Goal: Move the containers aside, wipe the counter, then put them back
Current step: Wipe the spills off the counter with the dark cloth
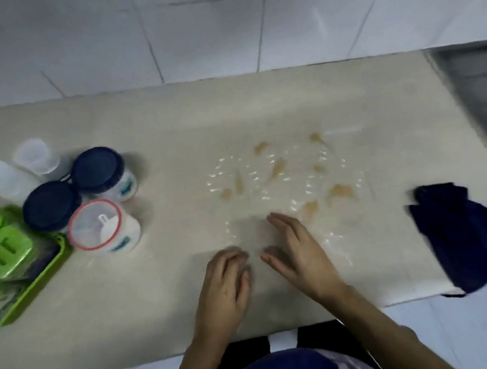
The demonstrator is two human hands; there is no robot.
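The left hand [223, 284] rests with its fingers [234, 260] curled loosely on the tabletop [157, 290], holding nothing, and the right hand [300, 253] lies just beside it with fingers flat, spread and empty. Just beyond the right hand, orange-brown smears [277, 168] and wet droplets mark the surface. The containers [94, 199], two with dark blue lids, stand clustered at far left next to a green tray [46, 281], while a dark blue cloth [459, 235] lies crumpled at right.
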